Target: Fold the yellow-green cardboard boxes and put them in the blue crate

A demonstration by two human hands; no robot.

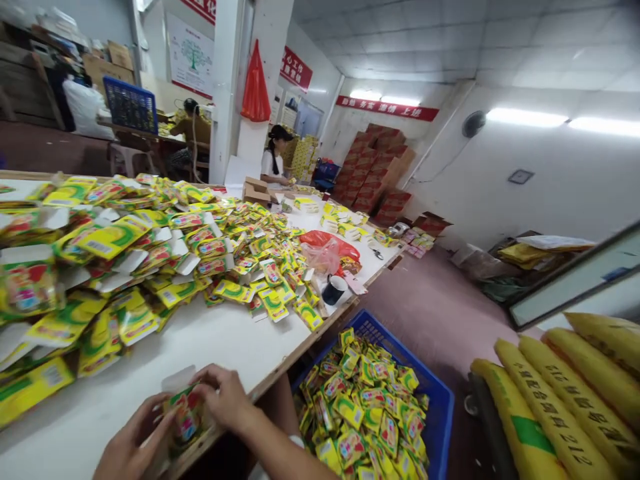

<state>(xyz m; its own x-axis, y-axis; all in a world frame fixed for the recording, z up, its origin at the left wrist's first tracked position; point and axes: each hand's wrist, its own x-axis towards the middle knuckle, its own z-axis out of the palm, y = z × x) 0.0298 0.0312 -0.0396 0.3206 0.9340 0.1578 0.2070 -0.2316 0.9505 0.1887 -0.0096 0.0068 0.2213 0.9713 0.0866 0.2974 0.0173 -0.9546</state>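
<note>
- Printed carton (186, 419): between both hands at the near edge of the table (240, 343); long axis points away from the person, pale flap (179, 379) farthest.
- Left hand (136, 435): fingers narrowed, gripping the carton's left side.
- Right hand (225, 400): fingers curled, holding its upper right; neither hand nearer.

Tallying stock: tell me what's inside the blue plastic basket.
Small yellow-green cardboard boxes lie heaped in the blue plastic basket; they hide its bottom and whatever lies beneath.
</note>
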